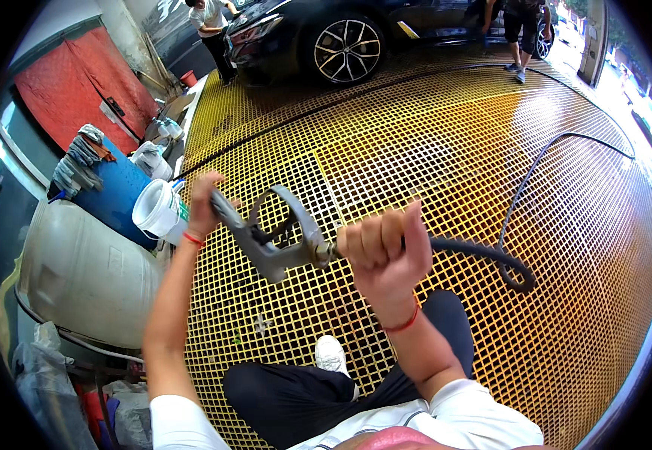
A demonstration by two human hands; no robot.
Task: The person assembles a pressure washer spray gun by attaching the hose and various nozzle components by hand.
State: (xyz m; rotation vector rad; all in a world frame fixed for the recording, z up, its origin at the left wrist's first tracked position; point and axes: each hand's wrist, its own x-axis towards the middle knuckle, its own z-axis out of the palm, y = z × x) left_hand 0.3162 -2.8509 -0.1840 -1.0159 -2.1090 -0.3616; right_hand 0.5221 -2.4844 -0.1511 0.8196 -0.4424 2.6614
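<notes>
A grey pressure-washer spray gun (269, 259) with a looped guard lies crosswise in front of me, above the floor grating. My left hand (204, 206) is closed round its far left end; some of the fingers are hidden and slightly blurred. At the gun's right end is a brass-coloured fitting (320, 253), where the hose joins. Just right of this fitting, my right hand (389, 255) is wrapped round the black hose (464, 246), thumb up. From there the hose bends down in a loop and trails off over the grating to the right.
Yellow floor grating (416, 180) spreads around me, crossed by a long hose. A dark car (281, 49) stands ahead, with one person (209, 26) at its front and another (522, 34) beside it. On the left are a white bucket (157, 210), blue barrel (116, 184) and large pale drum (86, 262).
</notes>
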